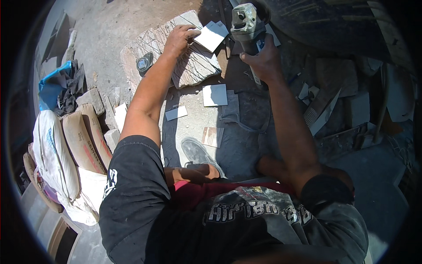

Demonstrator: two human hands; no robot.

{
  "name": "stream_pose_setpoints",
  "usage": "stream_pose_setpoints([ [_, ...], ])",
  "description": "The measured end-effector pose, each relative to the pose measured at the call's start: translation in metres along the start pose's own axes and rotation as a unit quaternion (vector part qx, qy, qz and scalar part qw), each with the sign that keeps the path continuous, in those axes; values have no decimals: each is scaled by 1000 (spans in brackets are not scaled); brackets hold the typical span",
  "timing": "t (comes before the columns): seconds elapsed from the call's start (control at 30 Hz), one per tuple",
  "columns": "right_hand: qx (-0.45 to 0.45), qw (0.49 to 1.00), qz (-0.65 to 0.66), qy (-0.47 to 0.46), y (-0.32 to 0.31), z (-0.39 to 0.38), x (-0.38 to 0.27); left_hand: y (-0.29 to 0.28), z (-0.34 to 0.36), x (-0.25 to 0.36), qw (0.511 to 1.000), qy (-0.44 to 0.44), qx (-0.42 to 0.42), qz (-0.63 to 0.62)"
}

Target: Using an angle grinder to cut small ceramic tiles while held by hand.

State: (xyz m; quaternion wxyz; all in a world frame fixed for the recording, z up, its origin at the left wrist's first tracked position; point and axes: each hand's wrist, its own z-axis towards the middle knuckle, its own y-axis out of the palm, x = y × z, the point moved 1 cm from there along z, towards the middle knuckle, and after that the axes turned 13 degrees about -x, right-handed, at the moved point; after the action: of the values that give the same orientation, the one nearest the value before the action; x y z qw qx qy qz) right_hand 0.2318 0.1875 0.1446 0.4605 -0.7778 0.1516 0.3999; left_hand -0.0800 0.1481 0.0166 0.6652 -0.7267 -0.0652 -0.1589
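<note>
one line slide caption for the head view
Left hand on a white tile at the edge of a streaked slab, right hand holding an angle grinder.

Black printed T-shirt (237, 231), seemingly red shorts (186, 193).

Narrow gap shows between my grinder (245, 22) and the tile (213, 37) in my left hand (180, 40).
Bare slab (197, 68) leaves room nearer me; a tape measure (143, 64) sits just left of my forearm (150, 90), loose tiles (214, 96) litter the ground (198, 122) between my arms, offcuts (358, 108) crowd my right.
</note>
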Motion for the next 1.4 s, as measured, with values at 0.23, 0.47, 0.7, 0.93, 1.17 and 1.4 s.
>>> stream_pose_setpoints([
  [0.23,13,994,53,-92,-17,8,6,-52,23,28,952,94,123,-265],
  [0.47,-56,977,113,-170,-40,5,-53,-97,-48,35,921,-8,214,-325],
  [0.7,-158,946,235,-157,-23,-8,-67,-71,-93,49,936,-60,248,-244],
  [0.93,-240,910,334,-47,1,-23,-63,-32,-110,49,959,-88,217,-161],
  [1.17,-250,905,345,-21,19,-46,-73,-7,-115,43,960,-116,170,-191],
  [1.4,-272,924,269,22,31,-51,-65,-2,-121,49,951,-93,151,-252],
])
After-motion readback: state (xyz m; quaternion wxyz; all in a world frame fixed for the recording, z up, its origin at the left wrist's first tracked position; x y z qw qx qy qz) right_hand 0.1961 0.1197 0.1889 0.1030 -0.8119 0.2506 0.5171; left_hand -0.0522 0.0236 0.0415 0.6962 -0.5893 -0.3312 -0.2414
